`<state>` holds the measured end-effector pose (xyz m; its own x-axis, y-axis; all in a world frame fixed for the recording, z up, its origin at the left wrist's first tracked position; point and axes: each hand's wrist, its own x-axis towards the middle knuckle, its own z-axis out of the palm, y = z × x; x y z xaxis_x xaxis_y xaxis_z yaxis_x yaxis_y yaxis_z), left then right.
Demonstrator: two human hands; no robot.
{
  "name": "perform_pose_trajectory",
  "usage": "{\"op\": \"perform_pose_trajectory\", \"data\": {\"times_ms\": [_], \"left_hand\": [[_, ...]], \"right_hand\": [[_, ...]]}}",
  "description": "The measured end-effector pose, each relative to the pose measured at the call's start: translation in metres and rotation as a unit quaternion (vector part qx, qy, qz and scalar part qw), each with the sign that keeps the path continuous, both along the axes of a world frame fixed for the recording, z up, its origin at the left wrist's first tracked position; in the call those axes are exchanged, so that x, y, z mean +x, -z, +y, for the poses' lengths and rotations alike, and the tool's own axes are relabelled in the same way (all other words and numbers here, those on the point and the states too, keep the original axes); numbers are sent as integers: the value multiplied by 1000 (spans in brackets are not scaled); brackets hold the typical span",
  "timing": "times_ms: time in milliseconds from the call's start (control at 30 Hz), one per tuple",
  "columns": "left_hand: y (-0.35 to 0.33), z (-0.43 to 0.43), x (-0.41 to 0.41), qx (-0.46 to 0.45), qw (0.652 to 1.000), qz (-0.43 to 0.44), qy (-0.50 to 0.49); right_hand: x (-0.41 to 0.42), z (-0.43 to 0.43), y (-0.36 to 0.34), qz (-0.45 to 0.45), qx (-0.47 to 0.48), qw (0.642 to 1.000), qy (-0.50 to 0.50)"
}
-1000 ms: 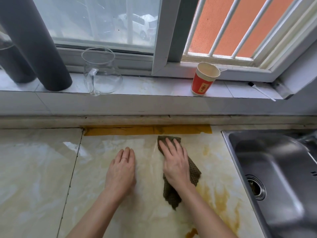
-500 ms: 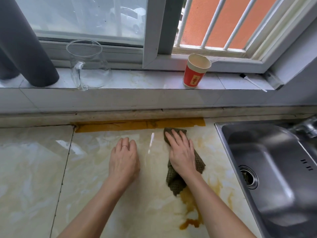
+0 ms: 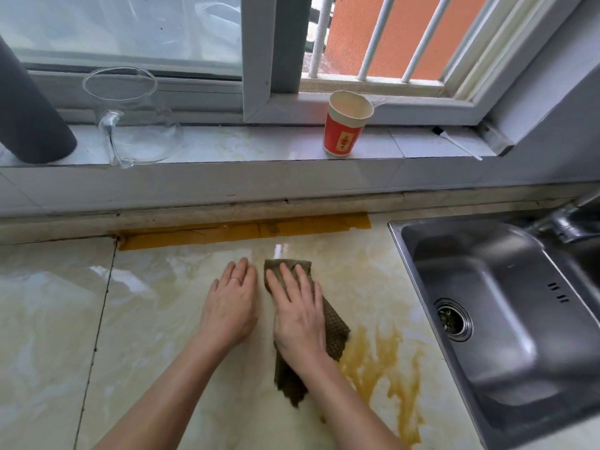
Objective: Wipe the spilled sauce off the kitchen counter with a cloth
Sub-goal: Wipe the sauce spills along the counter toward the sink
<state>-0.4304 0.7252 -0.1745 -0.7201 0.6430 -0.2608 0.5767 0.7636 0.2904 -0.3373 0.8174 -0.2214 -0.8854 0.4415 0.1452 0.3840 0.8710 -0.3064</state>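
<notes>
A dark olive cloth (image 3: 334,326) lies on the pale marble counter (image 3: 156,319). My right hand (image 3: 297,315) presses flat on the cloth with straight fingers. Just left of it, my left hand (image 3: 230,303), wearing a ring, rests flat on the bare counter, almost touching the right hand. Brownish-yellow sauce (image 3: 383,362) streaks the counter to the right of the cloth and runs toward the front edge. Fainter yellow smears spread between the cloth and the sink.
A steel sink (image 3: 506,306) with a tap (image 3: 565,222) lies at the right. Yellow tape (image 3: 246,230) runs along the counter's back edge. On the windowsill stand a glass jug (image 3: 130,118), a red paper cup (image 3: 345,125) and a dark cylinder (image 3: 29,118).
My right hand has slid the cloth left, close to my left hand, and more sauce now shows to the cloth's right. The view has tilted down and to the right.
</notes>
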Motion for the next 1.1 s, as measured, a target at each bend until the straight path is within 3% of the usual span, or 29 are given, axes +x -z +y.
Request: {"op": "perform_pose_trajectory", "data": {"times_ms": [67,167,300,367,567,633,767,867,1100], "left_hand": [[1,-5,-1,3,1000,-4,9],[-1,-15,5,35,999,1,-6],[-3,-32,25,75,996,25,-34],[-1,-38,34,89,995,21,-48],[0,-46,58,97,993,-4,-63],[-2,-51,66,91,994,-12,-54],[-3,-62,81,87,995,-4,-37],[-1,-70,86,80,996,0,-29],[-1,-79,98,59,998,-6,10]], "right_hand": [[4,21,1,-11,6,1000,4],[-3,51,-1,-9,-7,996,88],[-10,32,-5,17,-50,988,144],[-3,2,-5,17,-58,991,120],[52,-59,8,29,-9,997,-74],[65,-41,9,16,4,997,-70],[71,-13,4,13,0,999,52],[67,-29,2,23,-12,996,90],[112,-79,6,20,-18,998,-50]]}}
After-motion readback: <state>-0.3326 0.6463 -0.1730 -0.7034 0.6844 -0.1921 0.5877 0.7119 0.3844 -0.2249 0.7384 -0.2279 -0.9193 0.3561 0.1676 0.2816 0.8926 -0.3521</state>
